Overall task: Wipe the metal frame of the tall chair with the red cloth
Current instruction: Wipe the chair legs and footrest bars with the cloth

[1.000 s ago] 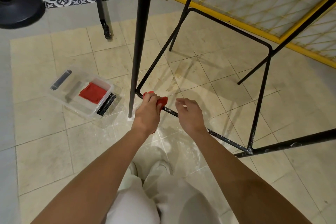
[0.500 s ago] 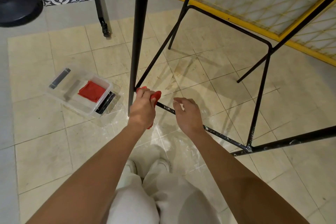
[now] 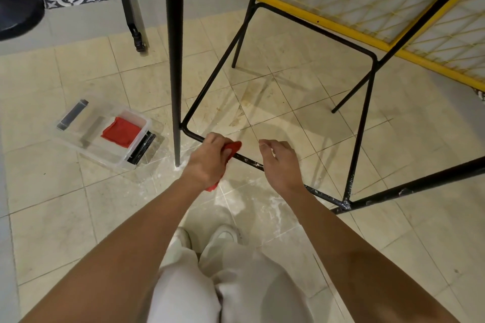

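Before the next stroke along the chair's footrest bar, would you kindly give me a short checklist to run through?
1. Grip: the left hand grips the red cloth: ok.
2. Contact: the red cloth meets the footrest bar: ok. Whether it wraps fully round the bar: cannot tell.
3. Path: the right hand hovers over the bar just beyond the cloth, holding nothing: not ok.
4. Bar beyond the right hand clean: not ok. There are white specks near the corner joint.
5. Reserve: a spare cloth lies in the clear box: ok.
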The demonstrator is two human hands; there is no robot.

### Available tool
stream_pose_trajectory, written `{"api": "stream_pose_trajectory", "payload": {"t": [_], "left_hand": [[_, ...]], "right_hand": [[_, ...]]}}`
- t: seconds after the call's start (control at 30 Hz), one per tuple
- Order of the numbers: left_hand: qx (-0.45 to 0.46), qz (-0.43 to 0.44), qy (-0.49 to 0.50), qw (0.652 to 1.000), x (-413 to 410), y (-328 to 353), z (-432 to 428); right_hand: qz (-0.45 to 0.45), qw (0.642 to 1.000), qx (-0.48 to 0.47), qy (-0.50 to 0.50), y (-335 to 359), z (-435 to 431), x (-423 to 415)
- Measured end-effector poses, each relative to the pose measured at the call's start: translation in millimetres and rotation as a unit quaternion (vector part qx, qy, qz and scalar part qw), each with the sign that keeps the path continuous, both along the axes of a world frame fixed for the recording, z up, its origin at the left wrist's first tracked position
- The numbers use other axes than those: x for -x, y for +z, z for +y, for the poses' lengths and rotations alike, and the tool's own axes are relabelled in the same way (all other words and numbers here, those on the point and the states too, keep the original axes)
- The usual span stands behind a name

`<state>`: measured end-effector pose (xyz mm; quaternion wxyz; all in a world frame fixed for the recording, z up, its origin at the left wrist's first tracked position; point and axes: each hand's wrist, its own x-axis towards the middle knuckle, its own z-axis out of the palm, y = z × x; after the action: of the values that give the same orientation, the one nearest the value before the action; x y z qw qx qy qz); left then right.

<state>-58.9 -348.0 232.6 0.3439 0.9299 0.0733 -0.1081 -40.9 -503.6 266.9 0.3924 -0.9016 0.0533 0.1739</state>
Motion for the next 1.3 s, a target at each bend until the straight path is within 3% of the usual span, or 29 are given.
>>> {"api": "stream_pose_trajectory", "payload": {"t": [0.27,0.47,0.67,1.03,1.3], "left_hand": [[-0.032,0.027,0.095,0.995,-3.1,3.3,-20.1],[0.011,0.018,-0.026,0.999,6.9,3.0,-59.3],[0.024,0.013,-0.086,0.996,9.6,2.3,-56.4],[0.031,0.040,0.080,0.996,0.5,1.2,-28.0],[-0.029,0.070,0.033,0.997,-2.4,3.7,-37.9]], "right_hand": [[-0.003,1.000,0.006,-0.001,0.3,-15.1,5.4],[-0.002,1.000,0.005,-0.006,6.6,-14.7,8.0],[0.000,1.000,0.006,-0.009,6.0,-16.8,9.8],[0.008,1.000,0.008,-0.004,-1.7,-27.2,8.4],[0.007,1.000,0.006,0.001,-4.1,-23.4,7.3]]}}
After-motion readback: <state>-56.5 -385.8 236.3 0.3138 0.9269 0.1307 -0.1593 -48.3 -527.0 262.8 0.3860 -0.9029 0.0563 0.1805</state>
